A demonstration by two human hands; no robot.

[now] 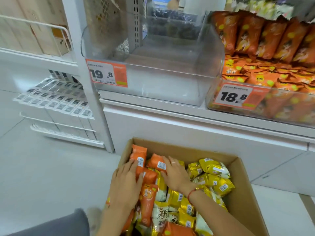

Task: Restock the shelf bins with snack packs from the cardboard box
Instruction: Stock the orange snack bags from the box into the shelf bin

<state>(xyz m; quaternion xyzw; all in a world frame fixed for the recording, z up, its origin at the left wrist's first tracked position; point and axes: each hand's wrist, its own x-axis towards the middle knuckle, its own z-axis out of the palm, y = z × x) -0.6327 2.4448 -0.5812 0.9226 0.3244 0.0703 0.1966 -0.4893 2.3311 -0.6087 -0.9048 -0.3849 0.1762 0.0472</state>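
Observation:
An open cardboard box [242, 201] on the floor holds several orange snack packs [139, 157] at its left and gold-and-white packs [214, 169] at its right. My left hand [127, 181] lies on the orange packs by the box's left wall, thumb against one pack. My right hand [175, 174] rests on another orange pack [157, 161], fingers spread over it. On the shelf above, a clear plastic bin [170, 92] with a 19.8 price tag stands bare. The bin [272, 108] to its right, tagged 18.8, is full of orange packs.
A white shelf upright [88, 82] stands left of the bins, with white boxed goods [56, 106] on a low wire rack beyond it. A white cabinet front [187, 133] lies behind the box. Pale floor tiles [51, 176] spread to the left.

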